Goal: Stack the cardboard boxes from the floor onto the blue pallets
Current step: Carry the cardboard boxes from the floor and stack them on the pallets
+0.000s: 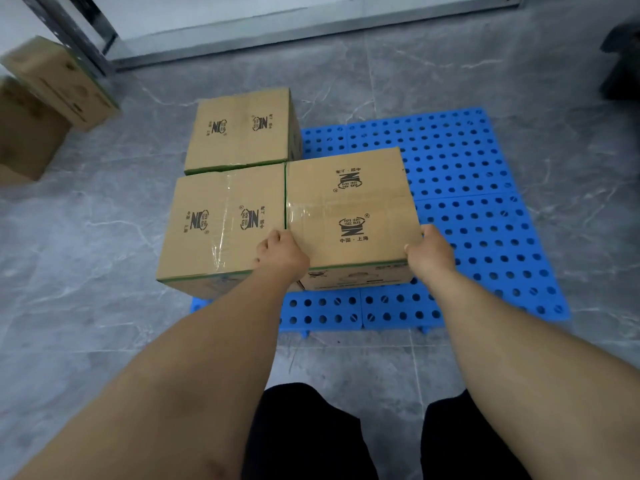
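Three taped cardboard boxes stand on the blue perforated pallets. The rear box sits at the back left, and a second box sits in front of it. The third box stands flush against the second one's right side. My left hand grips this third box at its near left corner. My right hand grips its near right corner. Fingers on both hands curl over the box's sides.
More cardboard boxes lie stacked on the grey marble floor at far left, near a metal frame post. A dark object stands at the right edge. The pallets' right half shows bare blue surface. My dark-trousered legs are below.
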The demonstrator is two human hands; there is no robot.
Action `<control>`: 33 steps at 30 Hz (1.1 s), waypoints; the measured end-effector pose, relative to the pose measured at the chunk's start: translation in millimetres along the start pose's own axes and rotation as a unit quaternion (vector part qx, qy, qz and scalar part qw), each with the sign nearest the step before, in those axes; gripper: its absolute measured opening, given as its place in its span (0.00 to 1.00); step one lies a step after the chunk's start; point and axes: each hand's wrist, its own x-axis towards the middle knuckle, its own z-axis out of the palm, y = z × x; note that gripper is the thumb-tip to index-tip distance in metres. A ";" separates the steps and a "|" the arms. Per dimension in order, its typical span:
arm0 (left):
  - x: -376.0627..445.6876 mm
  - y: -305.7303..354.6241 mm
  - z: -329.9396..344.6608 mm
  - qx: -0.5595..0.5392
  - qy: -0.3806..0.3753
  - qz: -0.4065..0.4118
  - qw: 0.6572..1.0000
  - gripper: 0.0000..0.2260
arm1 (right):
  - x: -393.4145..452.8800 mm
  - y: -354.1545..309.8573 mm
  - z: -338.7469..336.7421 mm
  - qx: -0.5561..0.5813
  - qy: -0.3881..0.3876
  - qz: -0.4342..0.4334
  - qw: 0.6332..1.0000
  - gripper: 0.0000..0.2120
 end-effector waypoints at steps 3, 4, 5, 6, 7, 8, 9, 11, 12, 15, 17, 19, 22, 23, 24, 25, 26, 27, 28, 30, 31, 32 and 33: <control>0.7 -1.6 3.9 0.015 0.013 0.002 1.000 0.30 | 2.9 -0.2 1.0 0.000 0.000 -0.002 1.000 0.19; 0.7 -2.5 4.3 0.016 0.013 0.005 1.000 0.30 | 2.8 -0.3 0.9 0.003 0.001 -0.002 1.000 0.19; 0.6 -3.1 3.8 0.016 0.013 0.006 1.000 0.29 | 2.6 -0.6 0.8 0.006 0.001 -0.005 1.000 0.19; 0.6 -3.2 3.2 0.016 0.013 0.008 1.000 0.29 | 2.2 -0.4 0.9 0.008 0.002 -0.008 1.000 0.19; 0.7 -3.3 2.4 0.015 0.013 0.009 1.000 0.29 | 2.0 -0.2 1.0 0.008 0.003 -0.011 1.000 0.19; 1.2 -3.2 2.0 0.014 0.013 0.011 1.000 0.29 | 1.8 0.2 0.9 0.006 0.004 -0.014 1.000 0.19; 1.4 -3.1 1.7 0.012 0.014 0.012 1.000 0.29 | 1.5 0.6 0.6 0.004 0.004 -0.015 1.000 0.20; 1.5 -3.7 1.7 0.008 0.019 0.013 1.000 0.30 | 1.9 1.3 0.5 0.003 0.004 -0.019 1.000 0.21; 1.8 -4.0 1.7 0.007 0.020 0.015 1.000 0.30 | 2.2 1.6 -0.2 0.005 0.004 -0.020 1.000 0.21; 3.3 -5.9 0.9 0.007 0.020 0.020 1.000 0.29 | 3.9 3.1 -1.2 0.000 0.002 -0.024 1.000 0.19; 3.3 -7.6 -1.7 0.005 0.016 0.022 1.000 0.30 | 2.4 0.6 -2.9 -0.015 0.004 -0.025 1.000 0.18; -0.7 -9.2 -7.7 0.006 0.021 0.016 1.000 0.29 | -4.2 -8.1 -8.9 -0.040 0.002 -0.027 0.999 0.22; -14.5 -12.3 -23.8 -0.004 0.038 0.004 0.999 0.29 | -21.6 -30.8 -22.9 -0.105 -0.001 -0.046 0.993 0.25; -20.8 -14.2 -30.8 -0.016 0.041 0.000 0.999 0.29 | -28.5 -40.2 -26.9 -0.130 -0.004 -0.055 0.990 0.24; -28.0 -15.8 -38.4 -0.030 0.043 -0.006 0.999 0.29 | -36.4 -49.9 -30.4 -0.160 -0.010 -0.064 0.985 0.24; -36.2 -17.4 -46.8 -0.042 0.045 -0.011 0.998 0.29 | -45.4 -59.6 -33.7 -0.189 -0.020 -0.071 0.979 0.24; -44.8 -18.7 -56.2 -0.051 0.046 -0.015 0.998 0.29 | -54.9 -69.1 -37.5 -0.211 -0.029 -0.078 0.974 0.23; -53.8 -19.9 -66.0 -0.055 0.044 -0.020 0.997 0.29 | -64.9 -78.6 -42.2 -0.225 -0.037 -0.082 0.970 0.22; -62.6 -20.8 -76.0 -0.057 0.041 -0.025 0.997 0.29 | -74.9 -87.3 -47.8 -0.234 -0.043 -0.085 0.968 0.21; -80.5 -21.7 -97.0 -0.064 0.031 -0.038 0.997 0.28 | -94.5 -103.5 -61.5 -0.246 -0.055 -0.085 0.964 0.17; -89.4 -21.0 -107.7 -0.071 0.026 -0.045 0.996 0.28 | -104.5 -111.3 -69.2 -0.252 -0.061 -0.084 0.962 0.16; -98.5 -19.8 -118.3 -0.078 0.021 -0.050 0.996 0.28 | -114.2 -118.7 -77.2 -0.258 -0.067 -0.084 0.960 0.15; -107.9 -18.0 -128.5 -0.085 0.016 -0.053 0.995 0.28 | -123.7 -126.0 -85.3 -0.265 -0.072 -0.086 0.958 0.15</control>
